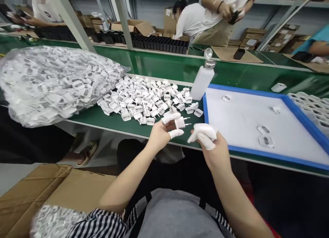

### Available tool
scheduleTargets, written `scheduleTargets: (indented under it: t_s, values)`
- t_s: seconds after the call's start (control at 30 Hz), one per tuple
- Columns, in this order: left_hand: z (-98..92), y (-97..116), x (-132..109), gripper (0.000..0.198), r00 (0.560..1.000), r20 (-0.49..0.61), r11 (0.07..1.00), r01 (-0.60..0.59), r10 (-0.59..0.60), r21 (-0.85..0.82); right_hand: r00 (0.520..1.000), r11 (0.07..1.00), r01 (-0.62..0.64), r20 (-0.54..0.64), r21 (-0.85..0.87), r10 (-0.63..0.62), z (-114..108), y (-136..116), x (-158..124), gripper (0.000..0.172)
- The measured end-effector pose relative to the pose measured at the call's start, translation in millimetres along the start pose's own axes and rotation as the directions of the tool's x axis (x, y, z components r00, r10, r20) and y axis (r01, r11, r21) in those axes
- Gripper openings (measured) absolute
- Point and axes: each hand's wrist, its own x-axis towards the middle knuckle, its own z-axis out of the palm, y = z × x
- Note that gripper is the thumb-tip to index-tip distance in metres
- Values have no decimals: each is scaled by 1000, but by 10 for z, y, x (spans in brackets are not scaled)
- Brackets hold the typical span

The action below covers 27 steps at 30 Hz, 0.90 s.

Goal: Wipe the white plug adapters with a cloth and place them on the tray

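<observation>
My left hand, with white finger cots on thumb and forefinger, pinches a small white two-pin plug adapter at the table's front edge, pins pointing right. My right hand is closed around a white wiping cloth, just right of the plug and not touching it. A heap of the same white plug adapters lies on the green table just beyond my left hand. To the right sits a blue-framed white tray holding a few adapters.
A large clear bag of adapters fills the left of the table. A white dispenser bottle stands at the tray's far left corner. Cardboard boxes sit at my lower left. Other people work at the far bench among black trays.
</observation>
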Motion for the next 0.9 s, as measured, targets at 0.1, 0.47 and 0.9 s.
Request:
scheduleTargets:
  t_s: [0.1,0.47,0.9]
  values:
    - [97,-73,-181,49,998,56,999,12,-9,-50,994,991,69,-82,-112,-79,117,10,-117,23]
    - [228,-118,-82,41,985,148,971,118,-89,-207,969,944,221,-56,-243,-241,-7,-51,-160,19]
    - [220,-272,252,35,924,259,830,-370,281,417,989,1000,1,-146,8,0,-7,218,230,23]
